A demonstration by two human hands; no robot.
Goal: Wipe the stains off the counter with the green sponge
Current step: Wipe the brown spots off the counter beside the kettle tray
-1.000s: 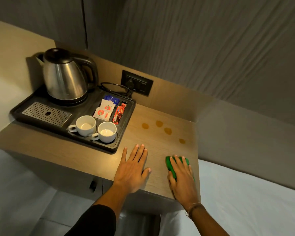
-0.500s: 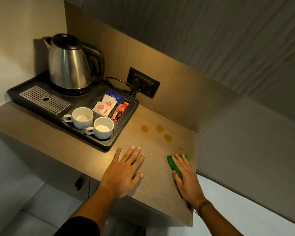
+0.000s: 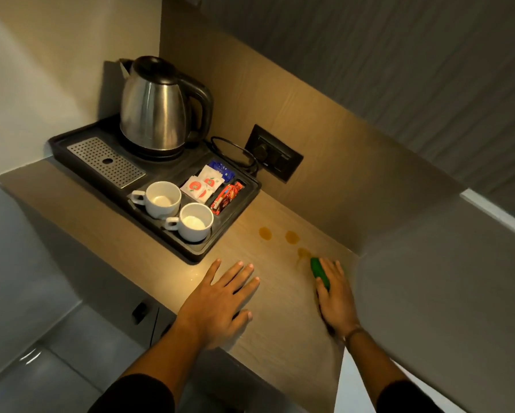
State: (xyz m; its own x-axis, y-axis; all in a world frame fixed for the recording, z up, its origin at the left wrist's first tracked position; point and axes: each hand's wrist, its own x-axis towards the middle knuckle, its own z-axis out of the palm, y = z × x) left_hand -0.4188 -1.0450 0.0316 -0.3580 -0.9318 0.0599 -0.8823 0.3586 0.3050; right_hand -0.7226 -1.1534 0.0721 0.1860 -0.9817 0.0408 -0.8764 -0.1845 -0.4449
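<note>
My right hand (image 3: 333,296) lies flat on the green sponge (image 3: 319,271) near the right edge of the wooden counter (image 3: 280,317). Its fingers are extended and press down on the sponge, and only the sponge's left side shows. Three brown stains sit just beyond it: one at the left (image 3: 265,233), one in the middle (image 3: 292,236), and a fainter smeared one (image 3: 303,252) touching the sponge's far tip. My left hand (image 3: 220,296) rests palm-down on the counter with its fingers spread, holding nothing.
A black tray (image 3: 190,251) on the left carries a steel kettle (image 3: 155,105), two white cups (image 3: 161,198) (image 3: 195,222) and sachets (image 3: 202,184). A wall socket (image 3: 275,156) with a cord sits behind. A wooden back panel and a grey side wall (image 3: 429,293) enclose the counter.
My right hand has pushed the sponge forward, up to the smeared stain. The stain nearest the right edge is no longer visible. The camera has moved closer; my left hand stays flat.
</note>
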